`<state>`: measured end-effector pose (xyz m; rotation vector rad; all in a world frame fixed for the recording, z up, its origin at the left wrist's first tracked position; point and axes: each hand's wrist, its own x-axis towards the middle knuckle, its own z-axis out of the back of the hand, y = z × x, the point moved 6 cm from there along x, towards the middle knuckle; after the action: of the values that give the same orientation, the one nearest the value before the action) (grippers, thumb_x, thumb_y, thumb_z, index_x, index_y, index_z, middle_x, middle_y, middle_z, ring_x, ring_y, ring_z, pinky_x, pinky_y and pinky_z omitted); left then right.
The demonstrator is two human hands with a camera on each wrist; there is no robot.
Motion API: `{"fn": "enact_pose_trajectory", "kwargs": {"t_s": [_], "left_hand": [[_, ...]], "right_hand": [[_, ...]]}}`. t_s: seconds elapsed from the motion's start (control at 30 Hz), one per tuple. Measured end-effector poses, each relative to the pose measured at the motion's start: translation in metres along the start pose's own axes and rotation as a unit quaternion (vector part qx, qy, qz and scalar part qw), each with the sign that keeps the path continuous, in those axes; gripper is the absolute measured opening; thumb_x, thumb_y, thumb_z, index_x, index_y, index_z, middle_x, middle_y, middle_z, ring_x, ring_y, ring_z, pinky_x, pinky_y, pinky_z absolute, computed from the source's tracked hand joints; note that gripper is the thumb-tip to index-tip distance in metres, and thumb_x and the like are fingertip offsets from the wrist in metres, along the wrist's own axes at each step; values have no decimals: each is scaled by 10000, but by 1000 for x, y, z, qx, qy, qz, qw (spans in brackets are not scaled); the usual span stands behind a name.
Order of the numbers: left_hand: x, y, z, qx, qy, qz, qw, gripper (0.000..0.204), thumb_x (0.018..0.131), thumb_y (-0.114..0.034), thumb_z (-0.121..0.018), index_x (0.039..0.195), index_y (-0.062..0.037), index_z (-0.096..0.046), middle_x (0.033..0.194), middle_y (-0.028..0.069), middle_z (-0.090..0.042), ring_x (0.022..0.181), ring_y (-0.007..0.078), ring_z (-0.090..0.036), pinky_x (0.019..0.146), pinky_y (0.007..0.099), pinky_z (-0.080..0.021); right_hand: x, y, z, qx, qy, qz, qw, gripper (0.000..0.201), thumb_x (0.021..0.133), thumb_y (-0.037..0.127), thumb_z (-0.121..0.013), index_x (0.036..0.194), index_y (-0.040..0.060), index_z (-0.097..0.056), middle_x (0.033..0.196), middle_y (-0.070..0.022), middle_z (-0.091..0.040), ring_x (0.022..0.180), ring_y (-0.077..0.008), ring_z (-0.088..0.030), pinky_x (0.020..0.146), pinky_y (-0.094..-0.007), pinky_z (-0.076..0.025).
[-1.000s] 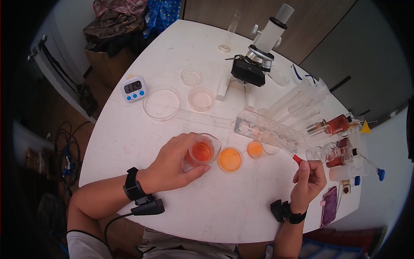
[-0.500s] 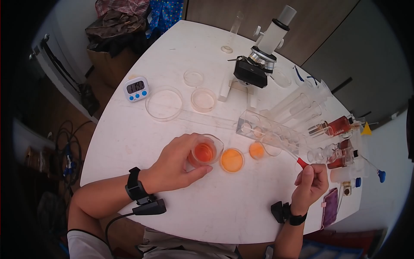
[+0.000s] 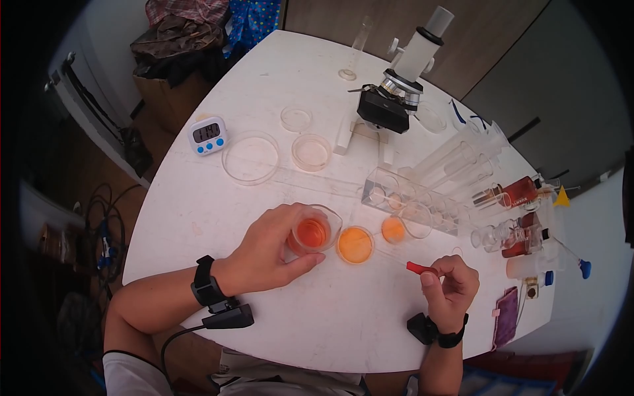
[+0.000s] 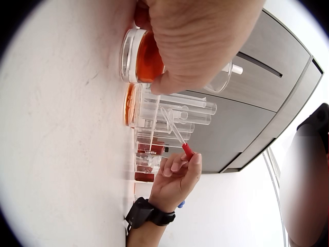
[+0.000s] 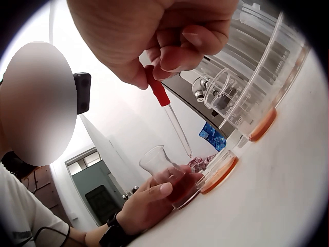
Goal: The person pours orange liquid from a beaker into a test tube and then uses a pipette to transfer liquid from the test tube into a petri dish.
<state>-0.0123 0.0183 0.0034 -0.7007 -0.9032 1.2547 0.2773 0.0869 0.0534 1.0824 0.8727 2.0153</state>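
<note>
My left hand [image 3: 264,247] grips a glass beaker [image 3: 312,232] with a flared lip, orange-red liquid in its lower part. It stands at the table surface. Between my right hand's [image 3: 450,284] thumb and fingers is the red rubber bulb [image 3: 416,267] of a glass dropper. The dropper's clear tube [image 5: 177,128] slants down toward the beaker side in the right wrist view. A shallow round dish [image 3: 355,245] of orange liquid sits just right of the beaker. Farther right is a small clear beaker [image 5: 231,100] with an orange layer at its bottom.
Behind the dishes stands a clear test tube rack [image 3: 409,201], with large tubes and red-brown bottles [image 3: 518,191] to its right. A microscope [image 3: 389,105], empty petri dishes [image 3: 251,158], a timer [image 3: 208,136] and a measuring cylinder [image 3: 356,49] are farther back.
My right hand has swung left and slightly nearer with the dropper, from beside the rack to the front of the small orange beaker. The left hand keeps its grip in place.
</note>
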Motion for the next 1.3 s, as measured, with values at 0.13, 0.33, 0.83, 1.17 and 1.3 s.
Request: {"fn": "enact_pose_trajectory", "kwargs": {"t_s": [0.13,0.33,0.83,1.17,1.3], "left_hand": [[0,0,0,0,0,0,1000,510,851,-130,-829,1296,-57,-591,1282,133,-667,1184,290,-637,1047,393,-477],[0,0,0,4,-1,-3,1000,506,853,-133,-830,1293,-60,-592,1278,134,-666,1180,290,-637,1044,394,-478],[0,-1,0,3,-2,-1,1000,502,850,-132,-832,1288,-55,-598,1280,134,-665,1182,288,-634,1045,394,-475],[0,-1,1,3,-16,-30,999,514,861,-165,-825,1303,-52,-589,1238,150,-667,1133,325,-631,1004,414,-483],[0,1,0,2,-6,-5,1000,505,857,-147,-825,1298,-55,-598,1291,138,-669,1186,296,-632,1047,397,-472]], "right_hand": [[5,3,-4,-30,14,1,999,160,871,25,-799,821,18,-647,655,-5,-624,549,-70,-511,529,-223,-383],[5,-2,-10,-29,27,-28,999,168,888,20,-795,811,23,-646,629,8,-607,542,-58,-497,518,-225,-377],[5,0,-19,-70,45,-18,996,153,906,34,-787,806,20,-673,607,-4,-601,509,-78,-490,495,-238,-375],[6,-1,-28,-69,58,-15,996,149,910,37,-791,812,14,-681,616,-20,-622,506,-88,-508,489,-239,-374],[5,-3,-29,-70,62,-18,995,149,913,41,-792,815,14,-683,616,-20,-622,505,-89,-506,487,-239,-373]]}}
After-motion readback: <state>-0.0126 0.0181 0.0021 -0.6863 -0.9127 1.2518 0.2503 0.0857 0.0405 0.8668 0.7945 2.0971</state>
